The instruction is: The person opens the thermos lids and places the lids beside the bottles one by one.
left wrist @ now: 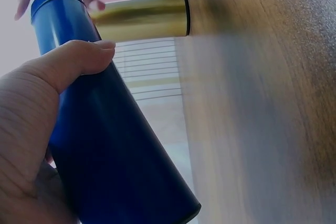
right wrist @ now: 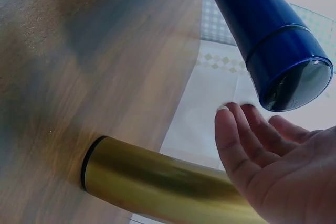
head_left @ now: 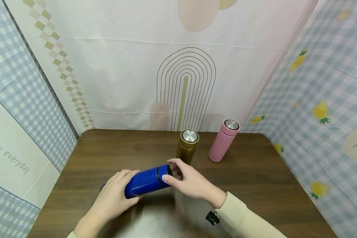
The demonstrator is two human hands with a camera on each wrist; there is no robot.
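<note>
A blue thermos bottle (head_left: 144,181) is held tilted above the table, its lid end toward the right. My left hand (head_left: 116,191) grips its body, with the thumb laid across the side in the left wrist view, where the blue wall (left wrist: 110,129) fills the middle. Beside the lid is my right hand (head_left: 193,180). In the right wrist view its fingers (right wrist: 233,145) are spread and slightly bent, just apart from the dark, shiny lid top (right wrist: 296,87). Behind the right hand a gold thermos bottle (head_left: 186,150) stands upright, partly covered by it in the head view.
A pink thermos bottle (head_left: 223,143) stands upright to the right of the gold one. All this is on a brown wooden table (head_left: 122,145). Printed cloth (head_left: 122,82) hangs behind the table, and checked cloth (head_left: 315,132) hangs at the right side.
</note>
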